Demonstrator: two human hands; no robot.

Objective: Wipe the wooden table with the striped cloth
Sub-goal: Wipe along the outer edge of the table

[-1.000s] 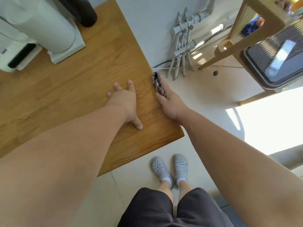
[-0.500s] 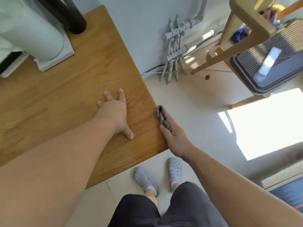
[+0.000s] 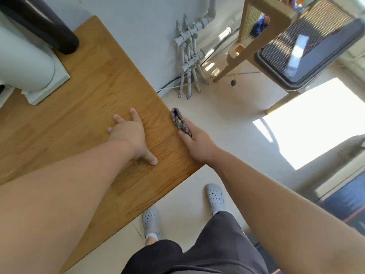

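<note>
The wooden table point(image 3: 83, 107) fills the left half of the head view. My left hand point(image 3: 130, 133) rests flat on it near the right edge, fingers spread and thumb out. My right hand point(image 3: 197, 143) grips the bunched striped cloth point(image 3: 178, 121) against the table's right side edge, a short way up from the near corner. Its thumb lies along the cloth; its fingers are hidden below the edge.
A white appliance point(image 3: 25, 64) and a black cylinder point(image 3: 49, 30) stand at the table's far left. Grey pipes point(image 3: 189, 62) run down the wall to the right. A wooden chair point(image 3: 262, 36) and a dark slatted unit point(image 3: 308, 52) stand beyond. My grey clogs point(image 3: 215, 196) are on the floor.
My right hand slid the cloth along the side edge toward the near corner, then back away from it. My left hand stayed flat on the table.
</note>
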